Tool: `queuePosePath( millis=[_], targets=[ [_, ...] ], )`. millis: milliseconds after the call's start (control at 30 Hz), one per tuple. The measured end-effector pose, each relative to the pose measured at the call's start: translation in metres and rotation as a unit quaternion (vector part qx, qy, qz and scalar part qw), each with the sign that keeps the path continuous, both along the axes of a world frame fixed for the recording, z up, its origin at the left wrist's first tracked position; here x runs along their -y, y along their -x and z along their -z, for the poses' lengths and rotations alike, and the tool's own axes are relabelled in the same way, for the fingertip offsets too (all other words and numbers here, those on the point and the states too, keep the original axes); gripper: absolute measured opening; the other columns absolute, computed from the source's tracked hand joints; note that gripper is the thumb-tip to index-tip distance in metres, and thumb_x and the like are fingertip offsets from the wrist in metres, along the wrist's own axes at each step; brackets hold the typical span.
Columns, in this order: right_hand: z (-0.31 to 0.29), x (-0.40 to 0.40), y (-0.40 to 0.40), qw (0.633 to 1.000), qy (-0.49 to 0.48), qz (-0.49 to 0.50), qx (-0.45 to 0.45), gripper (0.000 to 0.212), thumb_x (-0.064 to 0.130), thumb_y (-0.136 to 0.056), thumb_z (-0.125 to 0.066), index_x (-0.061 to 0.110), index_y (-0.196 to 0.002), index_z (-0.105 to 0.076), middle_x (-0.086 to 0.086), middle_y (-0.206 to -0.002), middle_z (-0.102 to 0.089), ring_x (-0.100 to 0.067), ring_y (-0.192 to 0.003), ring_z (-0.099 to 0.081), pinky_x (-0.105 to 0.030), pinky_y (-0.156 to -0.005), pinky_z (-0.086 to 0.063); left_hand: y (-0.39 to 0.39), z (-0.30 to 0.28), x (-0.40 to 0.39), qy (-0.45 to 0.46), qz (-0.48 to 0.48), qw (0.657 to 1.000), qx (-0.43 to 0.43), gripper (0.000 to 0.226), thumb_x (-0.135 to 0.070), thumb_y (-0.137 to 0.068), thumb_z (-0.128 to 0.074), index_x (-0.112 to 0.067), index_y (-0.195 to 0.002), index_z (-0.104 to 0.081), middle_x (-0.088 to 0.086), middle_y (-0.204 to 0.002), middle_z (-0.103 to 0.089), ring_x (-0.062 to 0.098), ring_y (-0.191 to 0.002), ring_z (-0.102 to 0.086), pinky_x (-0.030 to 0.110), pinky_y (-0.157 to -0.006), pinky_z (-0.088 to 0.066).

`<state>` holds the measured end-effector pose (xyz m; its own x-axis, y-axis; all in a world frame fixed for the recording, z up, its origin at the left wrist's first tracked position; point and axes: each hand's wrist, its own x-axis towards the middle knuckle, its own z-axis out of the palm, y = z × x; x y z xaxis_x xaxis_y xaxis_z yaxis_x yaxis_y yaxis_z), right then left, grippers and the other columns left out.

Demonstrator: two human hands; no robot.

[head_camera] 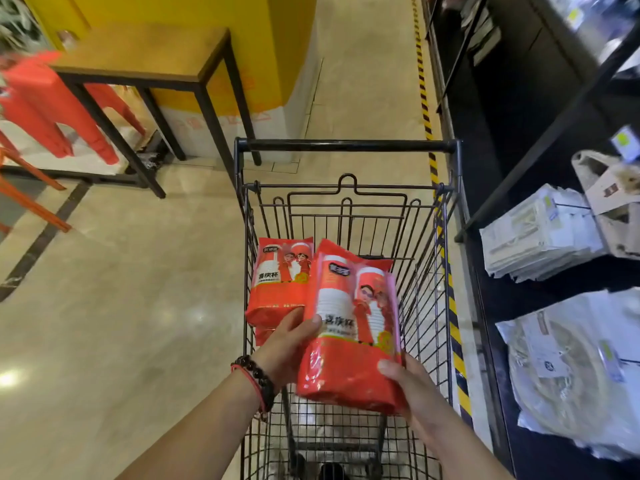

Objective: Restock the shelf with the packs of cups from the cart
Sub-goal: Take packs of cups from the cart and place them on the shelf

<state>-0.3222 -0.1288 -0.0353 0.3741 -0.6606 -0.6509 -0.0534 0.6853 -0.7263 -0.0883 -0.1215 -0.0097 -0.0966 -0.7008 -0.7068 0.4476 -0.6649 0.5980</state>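
A red pack of cups (353, 327) is held over the black wire cart (346, 146). My left hand (284, 348) grips its left side, thumb on the front. My right hand (412, 386) holds the bottom right corner with the thumb across the red wrapper. A second red pack of cups (280, 282) stands inside the cart at its left side, and part of a third red pack (262, 336) shows just below it. The dark shelf (519, 188) runs along the right of the cart.
White plastic-wrapped goods (540, 233) and packs of round plates (571, 372) lie on the shelf's lower levels. A wooden table (145, 53) with black legs stands at the back left, red stools (52, 98) beside it. A yellow-black floor stripe (446, 271) runs between cart and shelf.
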Motion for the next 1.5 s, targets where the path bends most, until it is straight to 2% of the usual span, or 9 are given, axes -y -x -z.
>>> queuePosePath(
  millis=[200,400,500,667,833,967,1067,1300,1500],
  targets=[
    [-0.027,0.002,-0.051,0.993,0.074,-0.088,0.006,0.085,0.047,-0.058,-0.088,0.024,-0.132,-0.054,0.001,-0.117,-0.075,-0.019,-0.108,-0.072,-0.032,-0.085,-0.06,-0.046,-0.011,-0.027,0.107,-0.025,0.994,-0.02,0.092,-0.03,-0.057,-0.095,-0.01,-0.135,-0.051,0.024,-0.127,-0.064,0.041,-0.113,-0.065,0.047,-0.086,-0.057],
    [-0.022,0.012,-0.123,0.977,0.099,-0.189,0.007,0.066,0.038,-0.064,-0.089,0.028,-0.122,-0.058,0.007,-0.11,-0.077,-0.012,-0.103,-0.073,-0.026,-0.081,-0.059,-0.102,-0.009,-0.071,0.125,-0.118,0.983,0.067,0.079,-0.013,-0.064,-0.084,-0.006,-0.135,-0.052,0.025,-0.126,-0.065,0.045,-0.113,-0.063,0.059,-0.095,-0.051],
    [-0.004,0.027,-0.157,0.958,0.152,-0.241,-0.027,0.034,0.03,-0.076,-0.085,0.028,-0.106,-0.068,0.012,-0.097,-0.077,-0.002,-0.095,-0.071,-0.019,-0.081,-0.054,-0.126,-0.008,-0.095,0.11,-0.169,0.972,0.117,0.08,-0.02,-0.057,-0.088,-0.009,-0.13,-0.057,0.022,-0.12,-0.069,0.044,-0.107,-0.067,0.059,-0.092,-0.053],
    [0.031,0.103,-0.203,0.939,0.27,-0.032,-0.212,0.008,0.024,-0.086,-0.076,0.025,-0.091,-0.069,0.009,-0.088,-0.068,-0.006,-0.086,-0.064,-0.015,-0.064,-0.041,-0.157,0.003,-0.133,0.08,-0.236,0.959,0.139,0.066,-0.012,-0.061,-0.082,-0.012,-0.124,-0.06,0.022,-0.115,-0.071,0.046,-0.099,-0.069,0.056,-0.082,-0.058],
    [0.066,0.169,-0.207,0.937,0.024,-0.085,-0.338,0.076,0.04,-0.079,-0.083,0.002,-0.138,-0.053,-0.02,-0.127,-0.065,-0.035,-0.111,-0.066,-0.043,-0.092,-0.055,-0.173,0.006,-0.157,0.071,-0.24,0.959,0.133,0.08,-0.024,-0.055,-0.091,-0.014,-0.127,-0.059,0.023,-0.119,-0.069,0.048,-0.103,-0.067,0.062,-0.086,-0.054],
    [0.08,0.171,-0.202,0.957,-0.111,-0.121,-0.239,0.063,0.038,-0.073,-0.088,0.015,-0.125,-0.064,-0.016,-0.095,-0.076,-0.027,-0.074,-0.074,-0.039,-0.061,-0.059,-0.179,0.007,-0.17,0.067,-0.222,0.964,0.129,0.079,-0.031,-0.057,-0.094,-0.019,-0.127,-0.06,0.021,-0.121,-0.069,0.047,-0.105,-0.067,0.057,-0.083,-0.056],
    [0.078,0.168,-0.198,0.964,-0.111,-0.111,-0.213,0.063,0.033,-0.069,-0.091,0.017,-0.122,-0.061,-0.019,-0.104,-0.075,-0.034,-0.087,-0.074,-0.051,-0.071,-0.06,-0.178,0.005,-0.171,0.064,-0.211,0.966,0.136,0.079,-0.034,-0.055,-0.094,-0.017,-0.126,-0.061,0.022,-0.12,-0.069,0.046,-0.103,-0.068,0.053,-0.08,-0.057],
    [0.043,0.099,-0.165,0.98,-0.015,-0.045,-0.194,0.068,0.029,-0.07,-0.09,0.025,-0.125,-0.052,-0.008,-0.108,-0.072,-0.03,-0.091,-0.072,-0.04,-0.074,-0.059,-0.172,-0.001,-0.159,0.049,-0.186,0.963,0.19,0.088,-0.037,-0.045,-0.093,-0.013,-0.124,-0.061,0.017,-0.112,-0.073,0.042,-0.099,-0.07,0.064,-0.091,-0.052],
    [0.001,0.002,-0.113,0.979,0.088,0.096,-0.158,0.061,0.016,-0.062,-0.094,0.034,-0.106,-0.057,0.006,-0.099,-0.075,-0.017,-0.09,-0.073,-0.04,-0.082,-0.058,-0.165,-0.004,-0.15,0.075,-0.096,0.958,0.26,0.062,-0.015,-0.053,-0.093,-0.011,-0.108,-0.066,0.012,-0.093,-0.077,0.03,-0.081,-0.075,0.038,-0.065,-0.06]
  ],
)
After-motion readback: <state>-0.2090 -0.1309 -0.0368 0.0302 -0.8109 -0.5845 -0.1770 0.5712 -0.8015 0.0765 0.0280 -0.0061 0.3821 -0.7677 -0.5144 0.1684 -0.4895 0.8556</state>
